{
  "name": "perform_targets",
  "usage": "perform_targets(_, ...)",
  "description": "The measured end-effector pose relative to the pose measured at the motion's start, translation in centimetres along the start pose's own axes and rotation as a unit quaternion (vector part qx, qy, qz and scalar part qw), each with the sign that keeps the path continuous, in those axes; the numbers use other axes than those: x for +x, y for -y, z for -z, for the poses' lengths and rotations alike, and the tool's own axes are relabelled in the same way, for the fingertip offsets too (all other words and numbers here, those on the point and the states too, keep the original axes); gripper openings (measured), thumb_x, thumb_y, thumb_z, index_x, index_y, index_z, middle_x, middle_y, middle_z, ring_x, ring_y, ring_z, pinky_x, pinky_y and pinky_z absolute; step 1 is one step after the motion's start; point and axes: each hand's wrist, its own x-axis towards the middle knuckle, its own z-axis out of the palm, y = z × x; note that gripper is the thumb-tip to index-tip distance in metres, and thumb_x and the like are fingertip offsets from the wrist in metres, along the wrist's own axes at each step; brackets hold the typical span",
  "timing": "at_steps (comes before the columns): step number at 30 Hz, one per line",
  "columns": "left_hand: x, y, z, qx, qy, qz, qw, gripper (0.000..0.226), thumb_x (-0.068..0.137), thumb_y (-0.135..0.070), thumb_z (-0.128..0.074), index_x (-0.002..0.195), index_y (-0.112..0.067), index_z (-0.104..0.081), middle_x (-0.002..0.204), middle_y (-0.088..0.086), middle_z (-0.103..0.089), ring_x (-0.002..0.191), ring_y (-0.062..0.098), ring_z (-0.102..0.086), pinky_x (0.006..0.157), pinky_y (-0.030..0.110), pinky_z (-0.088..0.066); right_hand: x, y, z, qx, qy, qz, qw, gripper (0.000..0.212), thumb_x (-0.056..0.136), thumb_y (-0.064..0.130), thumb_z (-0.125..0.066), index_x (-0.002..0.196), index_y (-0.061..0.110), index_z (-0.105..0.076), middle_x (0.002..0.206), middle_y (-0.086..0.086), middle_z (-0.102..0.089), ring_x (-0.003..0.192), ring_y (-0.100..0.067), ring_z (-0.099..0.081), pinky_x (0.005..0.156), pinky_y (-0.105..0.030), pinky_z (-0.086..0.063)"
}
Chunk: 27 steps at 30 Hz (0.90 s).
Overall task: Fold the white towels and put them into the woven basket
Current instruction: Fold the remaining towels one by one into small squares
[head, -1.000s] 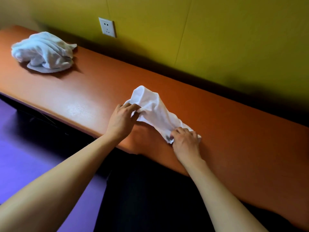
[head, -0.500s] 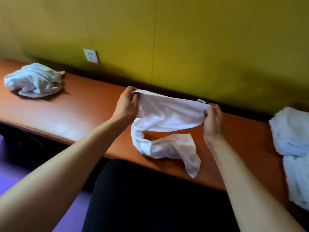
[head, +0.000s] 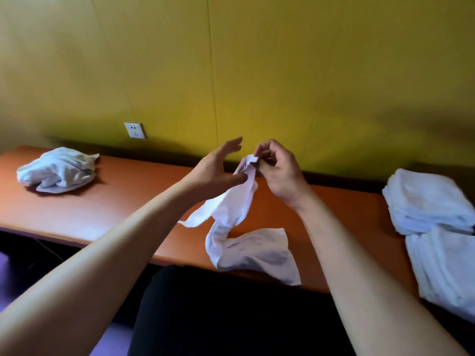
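— Item: white towel (head: 231,222)?
— Pinched at its top corner by my right hand (head: 279,173), tail trailing on the orange bench (head: 123,199), so it hangs straight.
— Left hand (head: 218,168)?
— Fingers spread, gripping nothing, beside the cloth, probably seeking another corner.
— Basket?
— Unseen.

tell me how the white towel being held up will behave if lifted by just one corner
Probably floppy: the white towel, pinched by the right hand, hangs in a twisted rope and pools on the bench. Likely light, since a fingertip pinch carries it. It will not hold shape.
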Motion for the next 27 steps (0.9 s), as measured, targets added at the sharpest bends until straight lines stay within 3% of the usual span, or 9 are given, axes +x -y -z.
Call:
perform_targets(3, 0.8, -2.0, -0.3, 0.000, -0.054, -0.035, 0.998, 0.017, 0.086, -0.033, -0.074, 0.099, -0.023, -0.070, 0.079, -0.012, -0.067, 0.075, 0.006, -0.061, 0.068, 0.024, -0.045, -0.5, 1.1, -0.1, 0.018, -0.024, 0.011, 0.999, 0.015, 0.084, 0.011, -0.065, 0.086, 0.024, -0.058, 0.084, -0.011, -0.062, 0.079, -0.019, -0.060, 0.073, -0.043, -0.054)
perform_targets(5, 0.9, -2.8, 0.1, 0.048, -0.074, -0.045, 0.995, 0.030, 0.095, -0.036, -0.066, 0.074, -0.016, -0.059, 0.059, -0.008, -0.047, 0.058, 0.012, -0.039, 0.053, 0.026, -0.032, -0.7, 1.4, 0.5, 0.021, -0.063, 0.014, 0.998, 0.020, 0.086, 0.009, -0.071, 0.089, 0.023, -0.058, 0.083, -0.006, -0.063, 0.077, -0.014, -0.060, 0.069, -0.037, -0.052)
perform_targets(8, 0.8, -3.9, 1.0, 0.050, -0.099, -0.048, 0.993, 0.039, 0.099, -0.030, -0.059, 0.068, -0.011, -0.044, 0.058, -0.003, -0.031, 0.057, 0.015, -0.026, 0.049, 0.029, -0.021, -1.5, 1.8, 0.4, 0.060, -0.026, -0.006, 0.998, 0.025, 0.086, 0.007, -0.076, 0.099, 0.018, -0.058, 0.086, -0.010, -0.068, 0.075, -0.012, -0.063, 0.068, -0.030, -0.052)
perform_targets(10, 0.9, -4.6, 1.8, 0.040, -0.123, -0.035, 0.991, 0.033, 0.098, -0.023, -0.055, 0.071, -0.010, -0.043, 0.059, -0.003, -0.031, 0.057, 0.014, -0.026, 0.050, 0.030, -0.021, -2.2, 1.7, -0.5, 0.047, 0.009, -0.023, 0.999, 0.025, 0.084, 0.003, -0.077, 0.098, 0.015, -0.059, 0.075, -0.003, -0.066, 0.064, -0.004, -0.059, 0.063, -0.022, -0.048)
perform_targets(12, 0.7, -5.4, 2.5, 0.025, -0.131, -0.037, 0.990, 0.027, 0.094, -0.022, -0.048, 0.075, -0.004, -0.043, 0.062, -0.002, -0.033, 0.060, 0.014, -0.028, 0.055, 0.034, -0.024, -2.6, 1.0, -1.3, -0.040, -0.004, -0.012, 0.999, 0.018, 0.087, 0.009, -0.074, 0.082, 0.020, -0.061, 0.059, 0.013, -0.055, 0.053, 0.002, -0.047, 0.057, -0.022, -0.039)
perform_targets(15, 0.2, -6.6, 3.7, -0.017, -0.147, -0.047, 0.988, 0.028, 0.088, -0.025, -0.042, 0.079, 0.001, -0.047, 0.066, 0.003, -0.036, 0.062, 0.013, -0.031, 0.055, 0.033, -0.024, -2.9, 0.7, -2.6, -0.188, 0.009, -0.006, 0.982, 0.029, 0.086, 0.032, -0.066, 0.063, 0.031, -0.049, 0.053, 0.018, -0.052, 0.053, -0.002, -0.044, 0.055, -0.030, -0.032)
perform_targets(19, -0.6, -8.1, 6.2, -0.028, -0.186, -0.075, 0.979, 0.026, 0.092, -0.020, -0.045, 0.077, 0.001, -0.048, 0.063, -0.003, -0.032, 0.056, 0.006, -0.025, 0.052, 0.029, -0.021, -2.8, 0.8, -3.9, -0.282, -0.058, -0.046, 0.957, 0.021, 0.082, 0.027, -0.056, 0.067, 0.025, -0.042, 0.074, 0.001, -0.054, 0.083, -0.034, -0.060, 0.068, -0.037, -0.041)
perform_targets(24, -1.4, -9.3, 9.8, -0.083, -0.266, -0.098, 0.955, 0.024, 0.092, -0.017, -0.044, 0.081, 0.004, -0.048, 0.070, 0.005, -0.034, 0.068, 0.013, -0.031, 0.057, 0.031, -0.023, -2.8, -0.8, -2.8, -0.377, -0.058, -0.094, 0.919, 0.008, 0.081, 0.020, -0.050, 0.080, 0.021, -0.058, 0.100, -0.013, -0.068, 0.103, -0.035, -0.062, 0.083, -0.041, -0.051)
perform_targets(27, -1.7, -8.8, 12.5, -0.102, -0.316, -0.095, 0.939, 0.025, 0.093, -0.018, -0.044, 0.083, 0.004, -0.049, 0.074, 0.006, -0.034, 0.070, 0.015, -0.030, 0.060, 0.032, -0.024, -3.6, -2.8, -0.7, -0.413, -0.071, -0.135, 0.898, 0.023, 0.086, 0.010, -0.050, 0.097, 0.008, -0.070, 0.106, -0.015, -0.070, 0.112, -0.034, -0.061, 0.089, -0.039, -0.049)
